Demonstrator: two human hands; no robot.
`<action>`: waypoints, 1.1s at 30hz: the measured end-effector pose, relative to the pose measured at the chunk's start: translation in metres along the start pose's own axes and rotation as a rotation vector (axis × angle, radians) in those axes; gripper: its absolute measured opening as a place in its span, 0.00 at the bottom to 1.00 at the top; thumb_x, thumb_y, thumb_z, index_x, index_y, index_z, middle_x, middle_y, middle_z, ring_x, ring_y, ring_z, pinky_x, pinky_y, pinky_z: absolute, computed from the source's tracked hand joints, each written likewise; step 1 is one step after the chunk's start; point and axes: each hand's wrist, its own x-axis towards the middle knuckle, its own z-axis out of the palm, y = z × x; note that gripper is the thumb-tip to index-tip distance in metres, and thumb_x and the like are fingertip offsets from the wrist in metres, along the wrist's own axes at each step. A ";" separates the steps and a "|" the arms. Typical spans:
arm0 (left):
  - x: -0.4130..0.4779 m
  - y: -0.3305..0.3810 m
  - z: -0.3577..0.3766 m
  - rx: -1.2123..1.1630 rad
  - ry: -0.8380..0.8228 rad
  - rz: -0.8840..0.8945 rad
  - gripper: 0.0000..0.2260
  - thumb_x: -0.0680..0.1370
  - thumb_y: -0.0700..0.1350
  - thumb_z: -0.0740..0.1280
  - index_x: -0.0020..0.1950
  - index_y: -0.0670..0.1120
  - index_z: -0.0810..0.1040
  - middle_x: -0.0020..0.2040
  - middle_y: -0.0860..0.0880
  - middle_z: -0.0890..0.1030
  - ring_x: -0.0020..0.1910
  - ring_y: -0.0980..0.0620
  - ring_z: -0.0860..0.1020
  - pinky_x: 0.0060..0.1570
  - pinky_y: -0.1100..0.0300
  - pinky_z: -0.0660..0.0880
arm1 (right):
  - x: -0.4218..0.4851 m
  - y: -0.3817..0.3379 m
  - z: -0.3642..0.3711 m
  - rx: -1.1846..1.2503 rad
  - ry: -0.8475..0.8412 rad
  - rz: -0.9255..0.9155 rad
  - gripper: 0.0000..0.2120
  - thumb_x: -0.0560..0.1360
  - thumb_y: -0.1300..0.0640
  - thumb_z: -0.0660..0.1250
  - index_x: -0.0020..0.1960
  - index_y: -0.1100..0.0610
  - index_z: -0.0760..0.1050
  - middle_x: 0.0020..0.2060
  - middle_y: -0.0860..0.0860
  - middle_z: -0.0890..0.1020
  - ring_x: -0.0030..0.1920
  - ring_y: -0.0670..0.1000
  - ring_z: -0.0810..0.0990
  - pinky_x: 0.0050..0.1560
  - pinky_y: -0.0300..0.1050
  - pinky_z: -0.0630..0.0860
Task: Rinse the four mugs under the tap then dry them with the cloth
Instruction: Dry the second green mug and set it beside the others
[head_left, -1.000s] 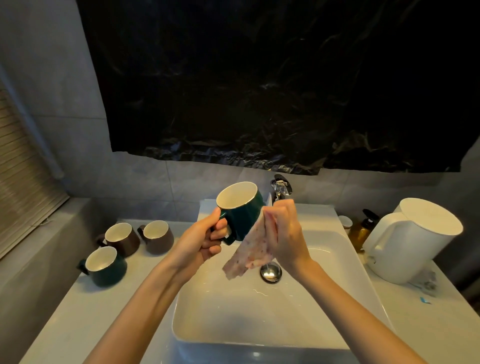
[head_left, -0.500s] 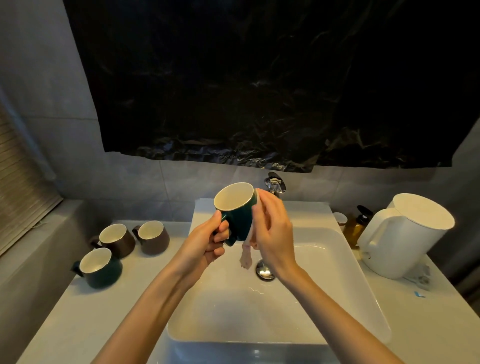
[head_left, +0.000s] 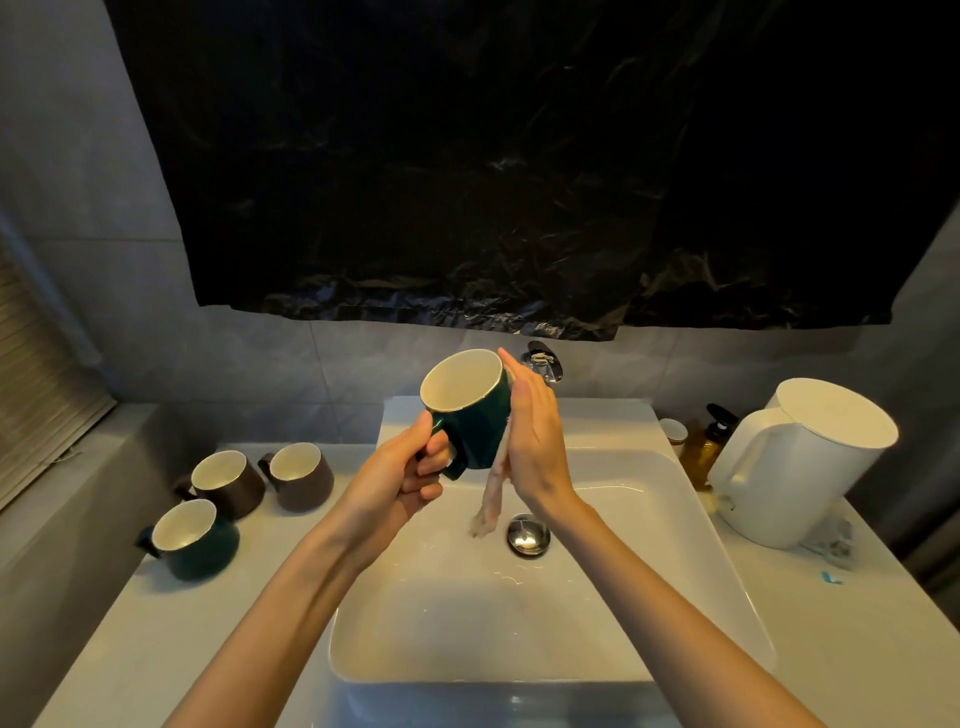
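Over the white sink (head_left: 691, 571) my left hand (head_left: 400, 478) grips the handle of a dark green mug (head_left: 475, 431), tilted with its cream inside facing me. My right hand (head_left: 535, 441) presses the speckled pink cloth (head_left: 491, 499) flat against the mug's right side, fingers straight; the cloth's tail hangs below. On the counter to the left stand another green mug (head_left: 195, 540) and two brown mugs (head_left: 228, 480) (head_left: 301, 475), upright. The chrome tap (head_left: 543, 358) shows behind my right hand, with no water visible.
A white kettle (head_left: 800, 462) stands on the right counter beside an amber pump bottle (head_left: 704, 447) and a small jar (head_left: 674, 431). The drain plug (head_left: 528, 535) sits in the basin. Black plastic sheeting (head_left: 519, 156) covers the wall above. A blind (head_left: 36, 395) is at the left.
The mug has tilted further toward me. My right hand has slid up the mug's side and flattened, and the cloth now hangs as a narrow strip instead of a wide flap.
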 end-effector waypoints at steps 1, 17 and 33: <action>0.000 0.000 0.000 -0.009 0.013 0.002 0.17 0.82 0.53 0.53 0.38 0.45 0.66 0.30 0.51 0.64 0.25 0.56 0.61 0.30 0.65 0.62 | -0.003 -0.001 0.001 0.002 0.009 0.007 0.23 0.80 0.44 0.44 0.72 0.44 0.63 0.65 0.37 0.68 0.66 0.31 0.60 0.68 0.32 0.60; 0.004 0.006 -0.014 0.272 -0.190 0.107 0.16 0.78 0.54 0.55 0.36 0.43 0.64 0.31 0.53 0.65 0.31 0.57 0.63 0.36 0.66 0.69 | 0.028 -0.018 -0.021 0.219 -0.158 -0.082 0.23 0.78 0.47 0.50 0.63 0.56 0.74 0.58 0.50 0.78 0.60 0.49 0.76 0.62 0.50 0.74; 0.010 -0.004 -0.011 0.026 -0.054 0.072 0.15 0.78 0.54 0.57 0.37 0.44 0.66 0.31 0.50 0.64 0.30 0.56 0.63 0.44 0.58 0.67 | 0.024 -0.029 -0.067 0.016 0.006 -0.042 0.21 0.78 0.62 0.65 0.64 0.53 0.57 0.57 0.46 0.69 0.55 0.34 0.73 0.47 0.28 0.74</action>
